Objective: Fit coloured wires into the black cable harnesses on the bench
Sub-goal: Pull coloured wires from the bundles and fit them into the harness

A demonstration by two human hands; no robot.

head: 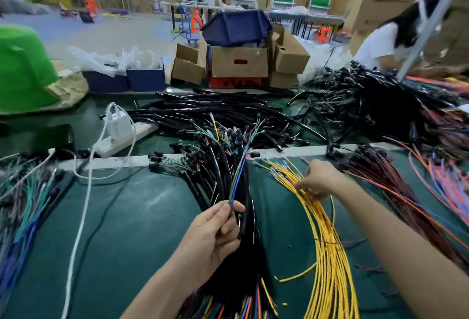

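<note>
At desk centre, left hand (215, 232): thumb and fingers pinch a thin strand of green, blue and grey wires (237, 179), with a black sheathed cable lying against the fingers.
Right hand (319, 181): knuckles up, fingers curled down into the sheaf of long yellow wires (330, 255). Blur hides whether one is actually pinched.
Black cable harnesses (220, 163): thick bundle under and beyond the left hand, fanning away from the person, coloured tails showing at both ends.
Key relation: yellow sheaf lies just right of the harness bundle, its long axis roughly parallel, running from near edge to far. The right hand is the one on it. A picked wire would probably have to travel leftward to the held harness.
Desk (142, 217): dark green mat. Teal and blue wires (22, 196) at left, red and dark wires (406, 204) at right, and a white power strip (121, 141) beyond.
Containers: brown cardboard boxes (239, 62) behind, with an upturned dark blue plastic bin (236, 26) on the middle one, contents hidden. Two dark blue open bins (146, 78) hold clear plastic bags. Large green plastic tub (22, 69) at far left, inside unseen.
</note>
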